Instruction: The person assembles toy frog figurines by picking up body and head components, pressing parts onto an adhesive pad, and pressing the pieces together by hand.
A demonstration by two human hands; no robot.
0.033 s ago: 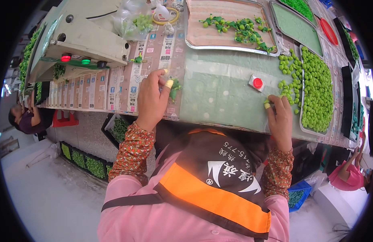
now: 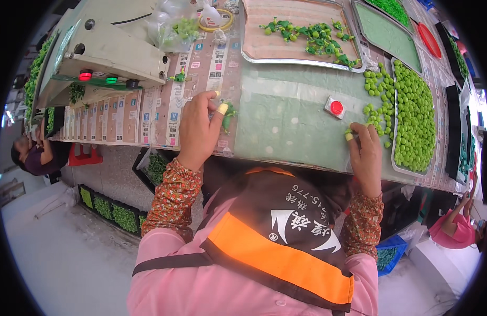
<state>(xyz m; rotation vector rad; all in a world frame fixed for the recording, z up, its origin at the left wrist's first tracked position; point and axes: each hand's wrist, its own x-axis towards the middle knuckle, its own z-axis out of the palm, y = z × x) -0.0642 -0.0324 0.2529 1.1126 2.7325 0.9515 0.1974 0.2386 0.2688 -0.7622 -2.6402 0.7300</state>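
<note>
The surface carries a sprig tray at the far side and a bead tray at right. Left hand: thumb and index fingers stand slightly apart. Right hand: fingers bend close together. A sprig lies beside the left thumb. A red cap sits between the hands, farther out. A bead shows at the right fingertips; whether it is gripped cannot be determined.

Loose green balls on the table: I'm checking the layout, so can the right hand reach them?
Probably yes: the right hand is close beside the loose green balls, and nothing visible stands between them.
</note>
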